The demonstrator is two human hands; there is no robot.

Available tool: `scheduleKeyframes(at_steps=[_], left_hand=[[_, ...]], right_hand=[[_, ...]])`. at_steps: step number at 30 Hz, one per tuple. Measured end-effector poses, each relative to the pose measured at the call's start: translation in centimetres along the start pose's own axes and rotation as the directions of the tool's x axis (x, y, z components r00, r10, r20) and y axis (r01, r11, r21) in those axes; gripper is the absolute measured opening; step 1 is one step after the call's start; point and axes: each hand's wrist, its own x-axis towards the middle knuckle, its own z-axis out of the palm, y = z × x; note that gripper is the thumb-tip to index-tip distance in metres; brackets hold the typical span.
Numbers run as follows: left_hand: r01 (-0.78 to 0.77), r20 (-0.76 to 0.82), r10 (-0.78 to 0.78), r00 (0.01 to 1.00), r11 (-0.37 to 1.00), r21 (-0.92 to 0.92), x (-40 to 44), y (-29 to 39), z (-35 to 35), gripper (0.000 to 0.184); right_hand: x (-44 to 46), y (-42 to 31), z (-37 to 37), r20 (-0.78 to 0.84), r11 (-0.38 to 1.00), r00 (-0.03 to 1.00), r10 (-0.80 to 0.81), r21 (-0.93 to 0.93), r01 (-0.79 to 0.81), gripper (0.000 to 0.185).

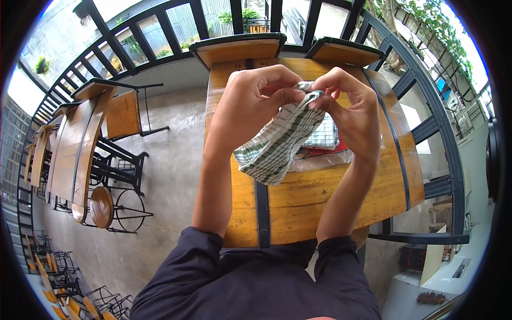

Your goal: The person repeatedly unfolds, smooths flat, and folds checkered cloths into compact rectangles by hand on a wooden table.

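Note:
A green and white checked cloth (pixel 277 144) hangs in folds above the wooden table, its upper edge gathered between my hands. My left hand (pixel 265 98) pinches it near the top with thumb and fingertips. Close beside it, my right hand (pixel 346 104) grips the same edge, thumb against forefinger. On the table behind the cloth lies another folded checked cloth (pixel 324 133), partly covered by my right hand and the held cloth. Under it shows something red (pixel 343 145) with clear plastic wrapping (pixel 320 161) around it.
The wooden table (pixel 309 197) has dark metal strips across it. Two chairs (pixel 240 50) stand at its far side, against a black railing (pixel 160 32). More tables (pixel 80 144) and stools (pixel 101 207) stand to the left on the concrete floor (pixel 170 122).

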Motion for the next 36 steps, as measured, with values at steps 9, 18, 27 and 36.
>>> scheduleKeyframes(at_steps=[9, 18, 27, 36], left_hand=[[-0.04, -0.019, 0.04, 0.999, 0.998, 0.046, 0.0, 0.3, 0.3, 0.015], [-0.073, 0.039, 0.07, 0.997, 0.992, 0.098, 0.0, 0.1, 0.1, 0.014], [-0.077, 0.094, 0.063, 0.994, 0.985, 0.155, -0.1, 1.1, -0.4, 0.025], [-0.076, 0.026, 0.072, 0.997, 0.931, 0.358, -0.1, 2.0, 2.2, 0.039]], right_hand=[[0.3, -0.5, 0.7, -0.07, 0.995, 0.993, 0.093, -0.037, -0.096, 0.026], [0.2, -0.4, 0.7, -0.034, 0.995, 0.997, 0.066, -0.073, -0.069, 0.027], [0.1, -0.2, 0.6, -0.05, 0.994, 0.997, 0.064, -0.081, -0.068, 0.021], [0.2, -1.1, 0.0, -0.187, 0.976, 0.981, 0.045, -0.2, -0.083, 0.013]])
